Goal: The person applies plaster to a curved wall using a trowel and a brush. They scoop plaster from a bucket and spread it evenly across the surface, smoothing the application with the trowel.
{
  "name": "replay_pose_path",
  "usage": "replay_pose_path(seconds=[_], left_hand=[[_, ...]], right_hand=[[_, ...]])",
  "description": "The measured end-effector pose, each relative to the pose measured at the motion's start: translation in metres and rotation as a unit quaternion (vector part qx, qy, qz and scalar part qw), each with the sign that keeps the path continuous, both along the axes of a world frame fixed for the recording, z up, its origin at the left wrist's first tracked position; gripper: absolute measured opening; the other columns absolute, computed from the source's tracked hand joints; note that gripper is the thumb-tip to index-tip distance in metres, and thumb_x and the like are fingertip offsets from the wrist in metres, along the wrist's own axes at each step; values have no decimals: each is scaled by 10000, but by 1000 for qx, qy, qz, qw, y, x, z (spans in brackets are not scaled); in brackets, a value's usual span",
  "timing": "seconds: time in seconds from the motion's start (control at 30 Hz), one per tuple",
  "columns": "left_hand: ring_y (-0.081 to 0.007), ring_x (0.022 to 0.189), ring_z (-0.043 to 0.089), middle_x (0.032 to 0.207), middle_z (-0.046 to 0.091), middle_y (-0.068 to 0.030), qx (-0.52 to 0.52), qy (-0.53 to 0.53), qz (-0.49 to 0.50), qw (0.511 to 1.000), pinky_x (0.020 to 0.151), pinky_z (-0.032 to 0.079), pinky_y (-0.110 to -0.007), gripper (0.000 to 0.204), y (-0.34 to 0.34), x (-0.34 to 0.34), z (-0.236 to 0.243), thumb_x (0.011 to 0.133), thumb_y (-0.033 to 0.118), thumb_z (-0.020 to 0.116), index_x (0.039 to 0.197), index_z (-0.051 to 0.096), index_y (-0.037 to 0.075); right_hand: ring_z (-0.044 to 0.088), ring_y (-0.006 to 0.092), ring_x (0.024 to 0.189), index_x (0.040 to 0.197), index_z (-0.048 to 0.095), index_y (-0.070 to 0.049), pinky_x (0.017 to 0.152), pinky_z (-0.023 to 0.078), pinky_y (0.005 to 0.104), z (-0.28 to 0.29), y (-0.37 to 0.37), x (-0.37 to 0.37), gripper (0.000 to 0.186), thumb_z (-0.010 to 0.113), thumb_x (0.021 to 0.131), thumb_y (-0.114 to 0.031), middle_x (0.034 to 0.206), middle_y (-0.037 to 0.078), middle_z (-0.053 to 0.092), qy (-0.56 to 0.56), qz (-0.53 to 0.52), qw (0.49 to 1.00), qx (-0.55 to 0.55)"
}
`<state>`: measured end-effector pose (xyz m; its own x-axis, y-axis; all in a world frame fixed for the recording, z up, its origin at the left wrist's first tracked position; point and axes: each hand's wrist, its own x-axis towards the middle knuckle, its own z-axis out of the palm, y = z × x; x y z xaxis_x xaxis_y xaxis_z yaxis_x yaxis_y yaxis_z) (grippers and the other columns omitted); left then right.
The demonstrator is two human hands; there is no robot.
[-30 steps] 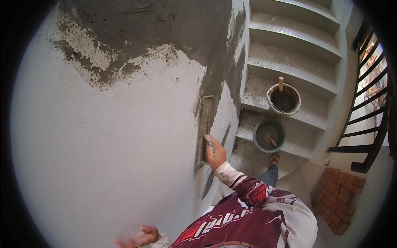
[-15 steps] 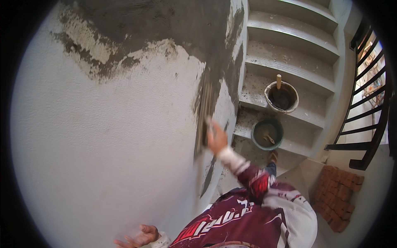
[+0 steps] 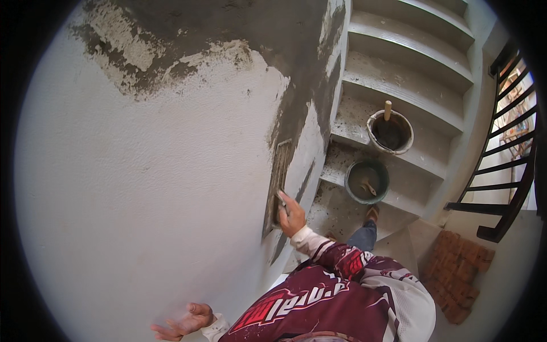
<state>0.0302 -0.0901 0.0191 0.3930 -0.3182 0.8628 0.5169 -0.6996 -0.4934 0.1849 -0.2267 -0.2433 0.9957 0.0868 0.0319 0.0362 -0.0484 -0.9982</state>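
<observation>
My right hand (image 3: 290, 214) grips the handle of a long, flat plastering float (image 3: 279, 159), which lies upright against the wall (image 3: 142, 182) at the edge of a grey plaster band (image 3: 305, 85). The wall's white coating is patchy around the grey plaster at the top. Low in the picture, my left hand (image 3: 182, 325) is open beside the white wall, fingers apart, holding nothing.
Stairs (image 3: 407, 80) rise on the right, with a white bucket (image 3: 401, 148) holding a wooden-handled tool and, below it, a green bucket (image 3: 353, 176) with a brush in murky liquid. A dark railing (image 3: 501, 202) and stacked red bricks (image 3: 456, 268) stand at the right.
The float and my right hand moved up the wall, then down again, now slightly lower and further left than a second ago. The view has shifted slightly. My left hand stays open.
</observation>
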Motion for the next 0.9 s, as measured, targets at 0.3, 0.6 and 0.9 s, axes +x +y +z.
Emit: replay_pose_path(seconds=[0.3,0.6,0.9], left_hand=[[-326,1356,168,1414,346,-210,-1,-5,-38,999,1077,146,-518,514,26,-18,-7,937,440,454,1258,417,39],[-324,1380,132,1401,359,-238,1,34,8,999,1092,123,-499,503,18,-29,-2,944,430,449,1258,417,38],[-346,1376,185,1370,375,-287,24,1,-29,999,1108,144,-499,504,11,-18,-8,931,410,466,1242,427,15]], right_hand=[[602,364,1015,1184,554,-77,895,471,412,107,-93,276,346,511,843,-105,1074,189,631,16,-165,986,-33],[516,333,1194,1258,534,-45,1029,385,370,-9,9,-20,453,486,811,13,1263,188,552,-30,2,1000,-4],[578,359,1069,1196,541,-50,916,468,389,99,-80,231,350,502,850,-84,1151,191,599,-56,-145,987,-38]])
